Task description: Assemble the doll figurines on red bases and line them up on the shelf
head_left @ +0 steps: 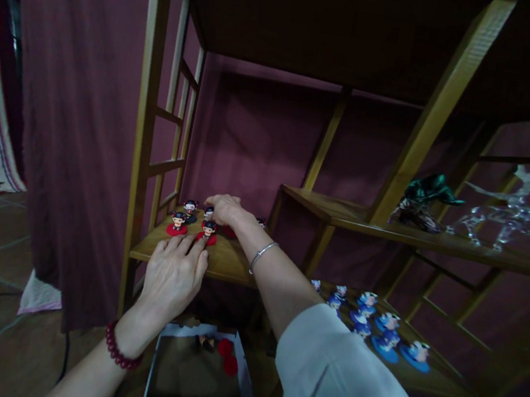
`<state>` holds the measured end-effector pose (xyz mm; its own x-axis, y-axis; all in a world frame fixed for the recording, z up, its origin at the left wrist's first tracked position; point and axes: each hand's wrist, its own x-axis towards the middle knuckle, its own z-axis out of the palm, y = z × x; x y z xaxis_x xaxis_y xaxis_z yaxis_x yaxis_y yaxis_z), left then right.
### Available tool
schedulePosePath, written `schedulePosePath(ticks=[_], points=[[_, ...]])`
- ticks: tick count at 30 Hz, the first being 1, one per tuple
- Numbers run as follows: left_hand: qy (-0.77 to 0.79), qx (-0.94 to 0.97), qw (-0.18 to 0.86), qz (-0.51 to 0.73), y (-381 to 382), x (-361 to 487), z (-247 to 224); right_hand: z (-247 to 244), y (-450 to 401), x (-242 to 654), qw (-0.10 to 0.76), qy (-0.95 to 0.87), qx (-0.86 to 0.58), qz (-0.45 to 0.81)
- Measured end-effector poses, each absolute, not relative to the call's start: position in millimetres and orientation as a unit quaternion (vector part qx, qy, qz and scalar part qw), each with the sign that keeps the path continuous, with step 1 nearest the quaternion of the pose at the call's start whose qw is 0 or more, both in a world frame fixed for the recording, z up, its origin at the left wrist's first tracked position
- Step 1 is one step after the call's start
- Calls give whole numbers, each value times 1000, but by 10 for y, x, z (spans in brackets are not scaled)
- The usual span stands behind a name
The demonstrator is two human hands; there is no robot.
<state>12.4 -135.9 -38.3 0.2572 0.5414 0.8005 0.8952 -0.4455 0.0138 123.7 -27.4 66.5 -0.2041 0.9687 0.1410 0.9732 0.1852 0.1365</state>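
Black-haired figurines (pixel 207 232) stand upright on the left wooden shelf (pixel 230 268): two in front, two behind, and one partly visible beyond the right forearm. A red base under the right hand (pixel 225 208) suggests a sixth; hidden ones cannot be counted. The right hand curls over the back row, fingers bent; its grip cannot be confirmed. The left hand (pixel 174 276) is palm down, fingers slightly parted, fingertips beside a front figurine's base, grasping nothing visible.

Placement appears well advanced but incomplete: the open box (pixel 246 380) below holds two red discs (pixel 230 366) and a dark piece (pixel 205 342), unclear in detail. Outward, about nine blue figurines (pixel 387 340) occupy the lower right shelf; two ornaments (pixel 504 215) stand above.
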Motion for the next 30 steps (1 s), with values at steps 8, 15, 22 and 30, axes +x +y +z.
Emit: schedulePosePath(ticks=[8,15,22,30], points=[[-474,-760,227,-381,-1340,117,-403,649,-255,1254,40,-765,-634,-107],[-472,-759,231,-385,-1331,115,-411,682,-327,1213,30,-749,-653,-106],[-470,-762,232,-381,-1339,115,-404,645,-259,1243,51,-750,-651,-101],[-467,-760,238,-383,-1323,113,-416,690,-338,1187,35,-740,-666,-86]])
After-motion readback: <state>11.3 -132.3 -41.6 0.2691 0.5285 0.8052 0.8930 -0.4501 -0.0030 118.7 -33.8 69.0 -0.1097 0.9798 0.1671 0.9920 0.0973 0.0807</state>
